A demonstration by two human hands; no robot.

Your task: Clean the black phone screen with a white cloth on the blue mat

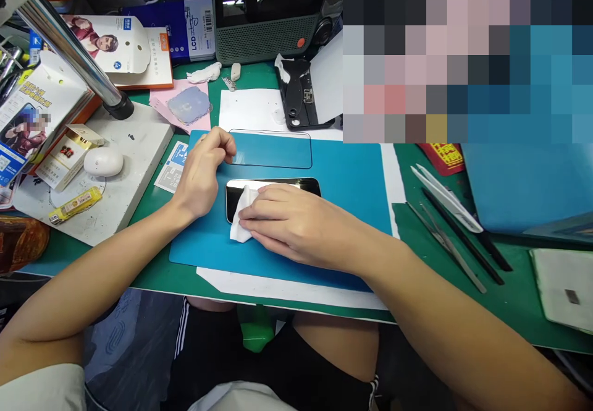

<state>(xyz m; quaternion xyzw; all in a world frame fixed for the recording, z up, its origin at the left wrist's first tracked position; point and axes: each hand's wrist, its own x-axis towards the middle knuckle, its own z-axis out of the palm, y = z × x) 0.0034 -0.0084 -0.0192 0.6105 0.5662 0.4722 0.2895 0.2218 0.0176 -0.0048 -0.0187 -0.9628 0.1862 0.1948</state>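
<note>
A phone (296, 184) with a dark screen and silver rim lies face up on a blue mat (352, 182). My right hand (296, 222) is over it, the fingers pressing a folded white wipe (241, 216) against the left part of the screen. My left hand (201, 170) is closed at the left end of a clear, black-edged glass screen protector (273, 150), just beyond the phone. Its curled fingertips are at the protector's edge; the thumb is mostly hidden.
Tweezers (449, 247) and a white pen-like tool (447, 198) lie right of the mat. A black phone part (299, 93) sits behind it. At left, a white block (143, 145) bears an earbud case (104, 162), a yellow lighter (76, 206) and a lamp post (78, 52).
</note>
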